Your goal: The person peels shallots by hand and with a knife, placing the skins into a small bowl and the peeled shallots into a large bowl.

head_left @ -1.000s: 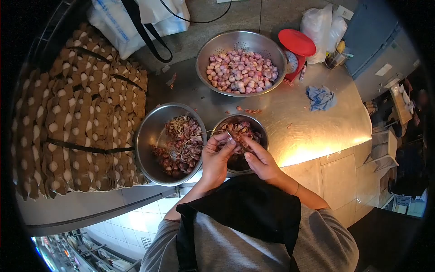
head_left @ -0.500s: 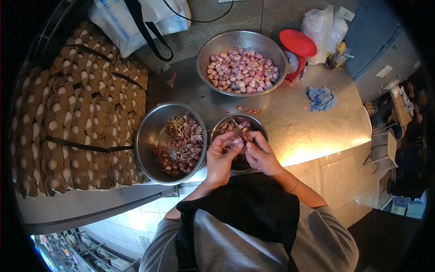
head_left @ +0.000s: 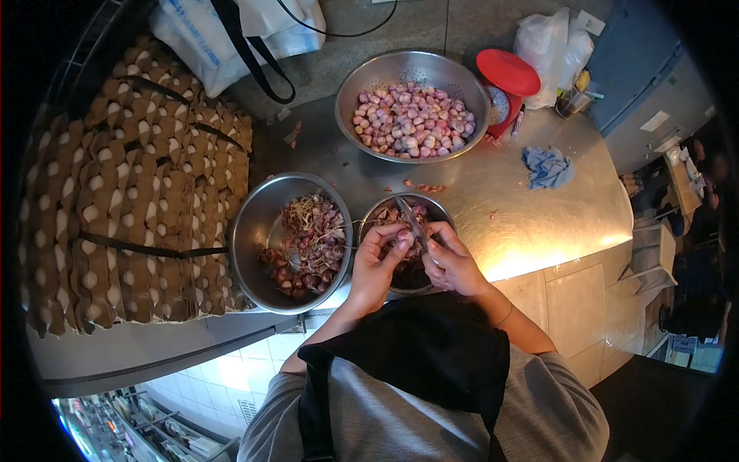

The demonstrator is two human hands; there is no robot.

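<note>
My left hand (head_left: 379, 266) pinches a small shallot (head_left: 405, 237) between thumb and fingers. A knife (head_left: 410, 219) is gripped in my right hand (head_left: 449, 264), its blade pointing up and left, close against the shallot. Both hands are over a small metal bowl (head_left: 449, 217) that contains reddish skins and bulbs, partly hidden by the hands. Left of it, a larger metal bowl (head_left: 245, 223) holds unpeeled shallots (head_left: 308, 250) with stringy roots. Behind, a wide metal colander (head_left: 350, 92) is heaped with peeled pinkish shallots (head_left: 416, 119).
Egg trays (head_left: 138, 200) are stacked high at the left. A red kitchen scale (head_left: 508, 77) stands beside the colander, near white plastic bags (head_left: 543, 54). A crumpled blue cloth (head_left: 548, 167) lies on the metal table (head_left: 570, 215). Scraps of skin (head_left: 427, 187) are scattered behind the small bowl.
The knife in my right hand has turned so its blade shows broader and lies across the shallot. My left hand keeps its pinch, nearly in place.
</note>
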